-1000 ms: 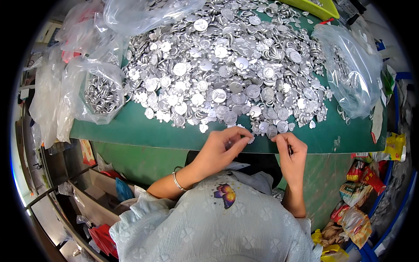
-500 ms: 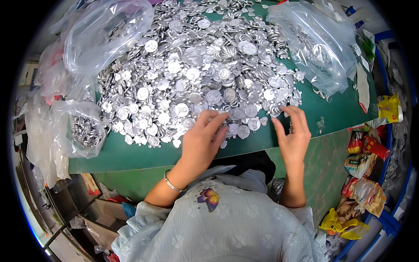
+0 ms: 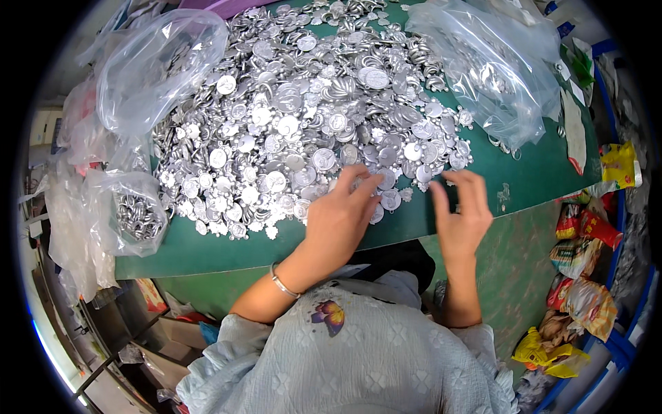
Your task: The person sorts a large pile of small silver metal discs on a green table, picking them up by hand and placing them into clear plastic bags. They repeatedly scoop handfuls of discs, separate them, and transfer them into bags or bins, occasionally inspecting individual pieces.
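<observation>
A broad heap of silver-coloured metal pieces (image 3: 276, 138), mostly coin-like discs and small ornamental charms, covers the green table (image 3: 207, 255). My left hand (image 3: 341, 214), with a bangle on its wrist, reaches over the heap's near edge. Its fingers are bent and spread, the tips among the discs beside a round disc (image 3: 390, 200). No piece is plainly held in it. My right hand (image 3: 463, 210) hovers at the heap's near right edge. Its thumb and curved fingers stand apart, and I see nothing between them.
Clear plastic bags lie at the far left (image 3: 155, 69) and far right (image 3: 489, 76). Another clear bag (image 3: 134, 214) at the left holds metal rings. A paper strip (image 3: 574, 131) lies near the right edge. Colourful packets (image 3: 583, 255) are piled beyond the table at the right.
My left hand has moved a little to the right across the heap's near edge. My right hand stays nearly in place. The view has shifted slightly.
</observation>
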